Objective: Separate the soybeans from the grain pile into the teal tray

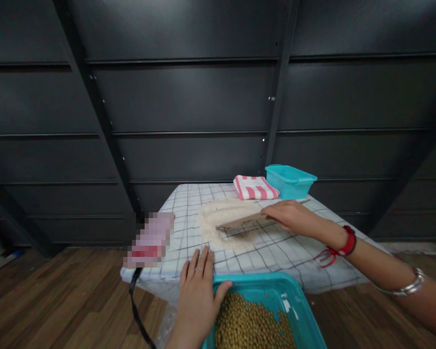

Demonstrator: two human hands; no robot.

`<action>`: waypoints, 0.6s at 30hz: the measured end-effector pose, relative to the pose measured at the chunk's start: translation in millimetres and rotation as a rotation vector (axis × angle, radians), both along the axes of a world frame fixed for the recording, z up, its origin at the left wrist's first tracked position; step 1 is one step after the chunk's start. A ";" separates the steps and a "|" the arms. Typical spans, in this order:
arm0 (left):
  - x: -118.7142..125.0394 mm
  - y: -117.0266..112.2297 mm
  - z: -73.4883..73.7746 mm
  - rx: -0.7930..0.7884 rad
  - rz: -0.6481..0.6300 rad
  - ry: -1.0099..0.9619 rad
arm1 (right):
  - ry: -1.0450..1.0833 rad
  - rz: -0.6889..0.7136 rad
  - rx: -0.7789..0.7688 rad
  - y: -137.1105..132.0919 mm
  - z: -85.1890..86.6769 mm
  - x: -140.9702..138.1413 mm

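My left hand (197, 286) lies flat with fingers together on the near edge of the table, its thumb against the rim of a teal tray (276, 291) holding brown beans (249, 324). My right hand (294, 216) is closed on a flat brown card (240, 224) and presses its edge into a pile of white grains (221, 218) spread over the white checked tablecloth (269, 252). A red band is on my right wrist and a silver bangle further up the arm.
A folded red and white striped cloth (256, 187) and a small teal tub (290, 181) sit at the table's far edge. A blurred pink object (150, 240) with a black strap lies at the left corner. Dark metal shelving stands behind; wooden floor surrounds the table.
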State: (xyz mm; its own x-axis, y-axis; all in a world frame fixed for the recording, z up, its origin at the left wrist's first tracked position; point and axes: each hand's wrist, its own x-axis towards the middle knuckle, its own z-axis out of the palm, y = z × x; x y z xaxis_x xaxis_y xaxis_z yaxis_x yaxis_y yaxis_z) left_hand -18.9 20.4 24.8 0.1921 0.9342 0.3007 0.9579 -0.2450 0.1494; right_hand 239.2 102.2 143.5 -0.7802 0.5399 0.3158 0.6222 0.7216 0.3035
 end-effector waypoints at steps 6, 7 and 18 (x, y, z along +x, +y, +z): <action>1.0 -0.8 -1.5 0.033 -0.002 -0.010 | 0.062 -0.146 0.137 7.6 12.9 17.7; 1.1 -1.0 -2.0 0.041 -0.001 -0.012 | 0.062 -0.163 0.145 9.5 10.8 20.7; 6.4 -1.5 0.4 0.002 0.009 0.024 | 0.044 -0.085 0.119 8.8 -14.5 11.6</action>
State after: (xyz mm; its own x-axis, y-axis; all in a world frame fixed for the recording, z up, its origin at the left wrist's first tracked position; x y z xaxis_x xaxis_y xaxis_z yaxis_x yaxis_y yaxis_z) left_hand -12.5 18.9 25.3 0.1905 0.9354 0.2978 0.9634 -0.2364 0.1261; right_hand 250.8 111.0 128.9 -0.7173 0.5600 0.4146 0.6940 0.6264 0.3548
